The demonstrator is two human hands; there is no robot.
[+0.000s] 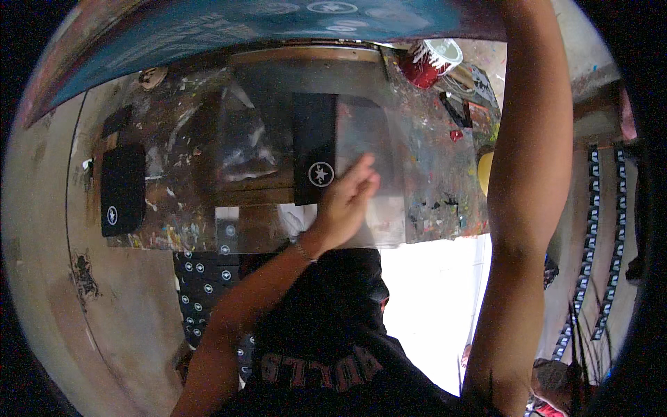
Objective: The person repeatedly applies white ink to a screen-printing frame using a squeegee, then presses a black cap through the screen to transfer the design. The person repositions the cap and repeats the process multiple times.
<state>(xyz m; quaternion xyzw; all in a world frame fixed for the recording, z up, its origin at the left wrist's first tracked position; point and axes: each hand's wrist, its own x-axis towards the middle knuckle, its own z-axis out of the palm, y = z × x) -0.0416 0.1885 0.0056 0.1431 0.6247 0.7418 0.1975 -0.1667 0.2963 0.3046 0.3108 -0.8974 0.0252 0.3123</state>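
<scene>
"Over the paint-spattered table [438, 187], how is the left hand [342, 212] held?"

"Angled up and to the right, at the end of a left forearm [260, 295] that slants in from the lower left. The fingers run forward, close together and slightly blurred. It looks released, with the fingers loosely straight."

"And where is the black panel [314, 128]?"

"Lying flat near the middle of the table, its long side running away from the person. A white star emblem [321, 174] sits at its near end, just left of the fingers. I can't tell whether they touch the panel."

"What about the right side?"

"The right arm [531, 139] stretches far forward, nearly straight, past the right end of a raised blue screen [264, 29]. The right hand lies beyond the view, so I can't tell whether it grips anything."

"Other things nearby?"

"Another black panel [127, 187] at the table's left edge, and a red bucket [422, 67] at the far right."
</scene>
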